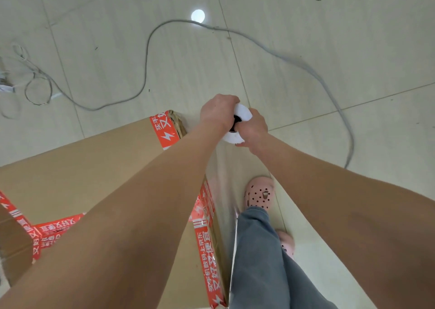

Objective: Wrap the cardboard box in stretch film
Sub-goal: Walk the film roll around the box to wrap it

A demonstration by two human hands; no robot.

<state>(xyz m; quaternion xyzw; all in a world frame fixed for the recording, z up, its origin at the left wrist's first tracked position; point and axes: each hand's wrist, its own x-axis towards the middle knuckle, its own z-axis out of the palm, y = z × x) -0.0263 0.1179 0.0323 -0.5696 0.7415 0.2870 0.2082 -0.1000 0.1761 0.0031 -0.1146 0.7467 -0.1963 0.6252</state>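
A large brown cardboard box with red printed tape along its seams fills the lower left. Past its far right corner I hold a white roll of stretch film upright, seen end-on with its dark core showing. My left hand grips the roll from the left and far side. My right hand grips it from the right and near side. A clear sheet of film runs from the roll back along the box's right face.
A long grey cable loops across the pale tiled floor beyond the box, with more coiled wire at the far left. My legs in grey trousers and pink clogs stand right of the box. A round light reflection shines on the floor.
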